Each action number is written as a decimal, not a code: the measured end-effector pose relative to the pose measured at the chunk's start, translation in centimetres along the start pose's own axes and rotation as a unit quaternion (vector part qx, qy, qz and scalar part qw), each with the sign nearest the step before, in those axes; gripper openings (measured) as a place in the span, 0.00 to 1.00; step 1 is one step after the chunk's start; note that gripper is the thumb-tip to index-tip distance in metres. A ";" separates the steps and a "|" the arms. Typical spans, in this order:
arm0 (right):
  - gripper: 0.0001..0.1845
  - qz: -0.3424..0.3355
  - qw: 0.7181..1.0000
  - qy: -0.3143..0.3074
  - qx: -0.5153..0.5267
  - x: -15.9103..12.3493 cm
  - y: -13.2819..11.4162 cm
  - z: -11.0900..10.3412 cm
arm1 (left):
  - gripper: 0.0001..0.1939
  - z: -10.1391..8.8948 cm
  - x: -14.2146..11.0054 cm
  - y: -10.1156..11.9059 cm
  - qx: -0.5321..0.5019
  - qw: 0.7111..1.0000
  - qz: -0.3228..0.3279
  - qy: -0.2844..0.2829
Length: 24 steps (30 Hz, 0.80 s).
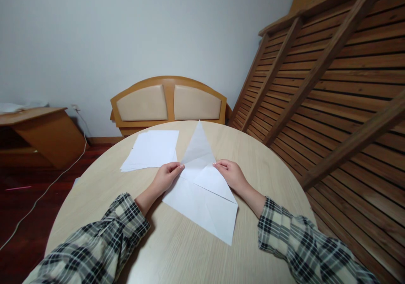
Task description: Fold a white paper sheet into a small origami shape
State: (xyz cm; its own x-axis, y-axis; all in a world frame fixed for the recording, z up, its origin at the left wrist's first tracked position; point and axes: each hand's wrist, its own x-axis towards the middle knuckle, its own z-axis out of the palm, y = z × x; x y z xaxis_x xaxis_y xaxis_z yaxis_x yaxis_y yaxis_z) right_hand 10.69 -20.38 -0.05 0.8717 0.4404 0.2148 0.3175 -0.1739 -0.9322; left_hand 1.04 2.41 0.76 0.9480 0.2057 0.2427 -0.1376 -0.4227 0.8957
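A partly folded sheet of white paper [202, 204] is over the middle of the round table, its narrow point directed away from me. A folded flap with a slanting edge shows on its right side, and creases run across the lower part. My left hand [166, 176] pinches the paper's left edge between thumb and fingers. On the opposite edge, my right hand [232, 175] grips the paper at about the same height, closed on it near the top of the flap. The underside of the sheet is hidden.
Several loose white sheets [153, 149] lie in a stack at the table's back left. The round wooden table [262, 157] has a padded headboard [171, 100] behind it. Wooden slatted panels [335, 85] lean at the right. A white cable [57, 182] crosses the floor near a desk [47, 136].
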 end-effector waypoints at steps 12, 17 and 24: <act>0.19 -0.012 1.000 0.003 -0.027 0.2 -0.1 -0.3 | 0.17 0.0 0.2 -0.2 -0.004 0.999 0.005 0.054; 0.20 -0.002 1.000 -0.021 -0.005 0.2 0.0 -0.5 | 0.15 -0.1 0.3 -0.9 0.004 0.997 0.016 0.072; 0.19 -0.010 0.999 -0.005 -0.031 0.4 0.4 -0.6 | 0.16 -0.2 0.4 -1.1 0.005 0.996 0.011 0.090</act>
State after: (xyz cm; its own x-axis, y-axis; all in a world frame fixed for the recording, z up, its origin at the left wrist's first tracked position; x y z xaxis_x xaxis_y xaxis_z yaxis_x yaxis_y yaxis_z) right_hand 11.39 -20.80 -0.14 0.8616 0.4522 0.2306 0.3582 -0.2197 -0.9074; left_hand 1.56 3.12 -0.05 0.8775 0.3510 0.3268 -0.1546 -0.4381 0.8855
